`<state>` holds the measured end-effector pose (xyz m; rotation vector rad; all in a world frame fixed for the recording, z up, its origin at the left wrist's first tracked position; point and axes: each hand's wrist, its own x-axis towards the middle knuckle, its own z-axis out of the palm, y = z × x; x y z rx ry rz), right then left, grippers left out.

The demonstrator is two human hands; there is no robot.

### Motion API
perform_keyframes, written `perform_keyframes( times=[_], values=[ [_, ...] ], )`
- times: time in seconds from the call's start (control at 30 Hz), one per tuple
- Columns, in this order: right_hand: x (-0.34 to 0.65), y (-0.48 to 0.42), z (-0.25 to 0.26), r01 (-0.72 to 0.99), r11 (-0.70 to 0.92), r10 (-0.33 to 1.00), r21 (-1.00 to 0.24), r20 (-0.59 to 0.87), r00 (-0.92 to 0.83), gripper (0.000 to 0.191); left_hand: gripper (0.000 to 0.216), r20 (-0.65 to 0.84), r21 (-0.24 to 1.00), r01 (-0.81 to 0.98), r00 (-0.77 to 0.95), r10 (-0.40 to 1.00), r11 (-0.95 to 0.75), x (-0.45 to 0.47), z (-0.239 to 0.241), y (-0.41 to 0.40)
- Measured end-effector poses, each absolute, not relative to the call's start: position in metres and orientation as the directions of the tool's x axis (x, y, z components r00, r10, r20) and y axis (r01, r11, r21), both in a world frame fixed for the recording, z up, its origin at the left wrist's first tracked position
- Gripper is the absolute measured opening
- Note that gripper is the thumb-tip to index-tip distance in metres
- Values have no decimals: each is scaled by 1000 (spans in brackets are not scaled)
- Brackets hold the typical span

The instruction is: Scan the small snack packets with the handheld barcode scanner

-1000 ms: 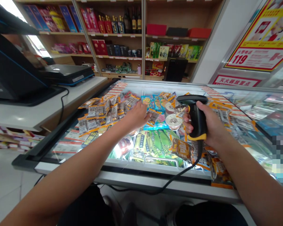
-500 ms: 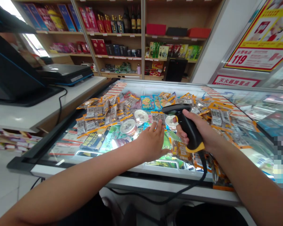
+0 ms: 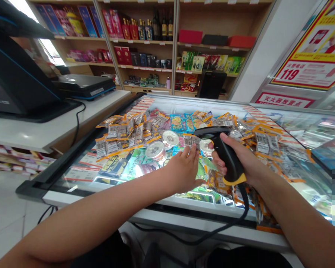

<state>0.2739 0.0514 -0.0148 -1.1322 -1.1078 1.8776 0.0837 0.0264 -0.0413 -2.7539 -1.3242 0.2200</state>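
Observation:
My right hand [image 3: 241, 154] is wrapped round a black and yellow barcode scanner [image 3: 230, 158], its head angled left over the glass top. Fingers stretched forward, my left hand [image 3: 185, 169] rests with its fingertips at a small snack packet [image 3: 190, 140] whose printed label faces up. That packet lies just left of the scanner's head. Round it are lidded tubs, one white-lidded tub [image 3: 170, 138] behind and another tub [image 3: 155, 150] to the left. A third tub [image 3: 205, 146] is partly hidden by my right fingers.
Orange-edged snack packets [image 3: 118, 132] lie heaped on the left, and more packets [image 3: 264, 141] on the right. The glass-topped freezer [image 3: 80, 186] holds goods below. A scale [image 3: 83, 83] stands on the left counter. The scanner's cable [image 3: 212, 234] hangs across the front edge.
The whole view has shifted slightly, so things appear a little further right. Both hands keep nearly the same pose, the right still holding the barcode scanner and the left still at the packet.

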Motion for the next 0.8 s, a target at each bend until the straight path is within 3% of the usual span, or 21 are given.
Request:
perform_keyframes(
  times=[0.23,0.37,0.47,0.57,0.67,0.73,0.8],
  values=[
    [283,55,-9,-205,-339,910,-918,-265,-319,41,91,-94,-122,889,432,897,-441,62,-25,52],
    [293,59,-1,-308,-272,950,-912,-203,-238,38,74,-13,-223,914,345,939,-339,30,-24,83],
    [299,61,5,-381,-215,971,-899,-156,-181,35,60,96,-263,899,385,918,-349,23,-27,89],
    [304,62,8,-422,-171,982,-890,-119,-146,35,52,113,-114,781,624,773,-614,37,-22,75],
    [305,61,11,-438,-171,983,-883,-122,-139,34,51,71,126,454,883,464,-882,58,-13,52],
    [304,58,12,-440,-187,980,-878,-135,-146,32,47,75,154,316,941,330,-936,69,-10,41],
    [303,56,14,-441,-204,976,-874,-147,-159,32,36,77,89,296,950,303,-951,75,-12,38]
  ],
)
